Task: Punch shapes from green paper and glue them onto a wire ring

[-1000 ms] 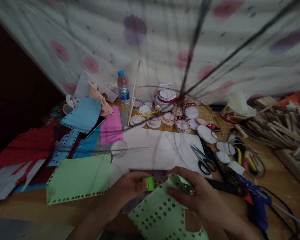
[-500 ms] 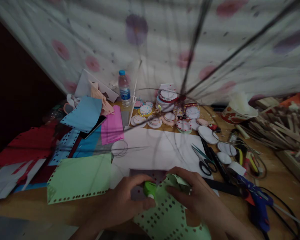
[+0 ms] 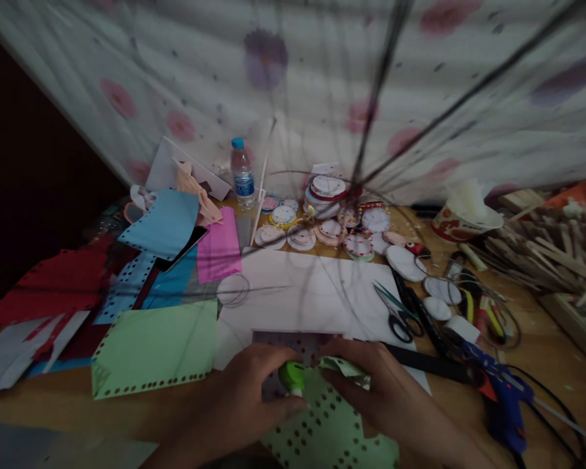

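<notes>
My left hand [image 3: 254, 387] grips a small bright green hole punch [image 3: 292, 376] between thumb and fingers. Closed on the upper edge of a light green sheet [image 3: 322, 417] is my right hand [image 3: 371, 378]; the edge folds over at its fingers. Rows of small punched holes cover much of the sheet, which hangs toward me below both hands. The sheet's edge lies close to the punch; whether it sits in the slot I cannot tell. Behind the hands, a shallow box [image 3: 268, 337] with small dark dots in it is partly hidden.
White paper [image 3: 297, 286] lies mid-table, with scissors [image 3: 398, 312] on its right side. Further right are a blue glue gun [image 3: 498, 384] and wooden sticks [image 3: 557, 247]. A second green sheet [image 3: 161, 345] is at left. Decorated discs [image 3: 322, 228] and a water bottle [image 3: 243, 172] stand behind.
The green sheet has shifted slightly and tilted down, and its upper edge now folds more under my right hand. My left hand stays nearly in place with the punch.
</notes>
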{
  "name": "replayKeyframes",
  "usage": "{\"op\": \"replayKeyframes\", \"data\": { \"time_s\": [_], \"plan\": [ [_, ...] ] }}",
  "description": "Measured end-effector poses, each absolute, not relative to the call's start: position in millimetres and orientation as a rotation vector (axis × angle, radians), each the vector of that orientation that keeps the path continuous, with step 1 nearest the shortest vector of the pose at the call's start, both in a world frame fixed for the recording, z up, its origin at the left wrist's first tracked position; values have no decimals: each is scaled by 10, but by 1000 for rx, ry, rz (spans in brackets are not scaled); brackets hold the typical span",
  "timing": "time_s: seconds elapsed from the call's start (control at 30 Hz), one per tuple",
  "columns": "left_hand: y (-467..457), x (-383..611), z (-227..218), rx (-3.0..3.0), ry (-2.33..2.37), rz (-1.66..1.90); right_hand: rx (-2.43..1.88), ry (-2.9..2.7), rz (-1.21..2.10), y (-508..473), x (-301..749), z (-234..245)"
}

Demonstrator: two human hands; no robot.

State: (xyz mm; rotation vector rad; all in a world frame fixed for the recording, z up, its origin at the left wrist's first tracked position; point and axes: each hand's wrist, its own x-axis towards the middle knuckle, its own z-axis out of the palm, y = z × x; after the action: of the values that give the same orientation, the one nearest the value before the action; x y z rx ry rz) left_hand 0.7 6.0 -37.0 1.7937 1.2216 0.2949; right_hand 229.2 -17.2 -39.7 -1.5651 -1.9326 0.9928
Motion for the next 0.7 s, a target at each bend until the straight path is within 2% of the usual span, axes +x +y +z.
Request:
{"op": "replayKeyframes", "data": {
  "time_s": [0.17,0.4,0.7],
  "plan": [
    [42,2,-398,1794,1240,304,-1590,-1897,1022,-191,2293,-416],
    [45,9,-363,1791,1238,313,-1403,-1879,1249,-89,2185,-157],
    [39,25,-350,1773,1213,313,-1279,-1875,1220,-86,2173,-254]
  ]
}}
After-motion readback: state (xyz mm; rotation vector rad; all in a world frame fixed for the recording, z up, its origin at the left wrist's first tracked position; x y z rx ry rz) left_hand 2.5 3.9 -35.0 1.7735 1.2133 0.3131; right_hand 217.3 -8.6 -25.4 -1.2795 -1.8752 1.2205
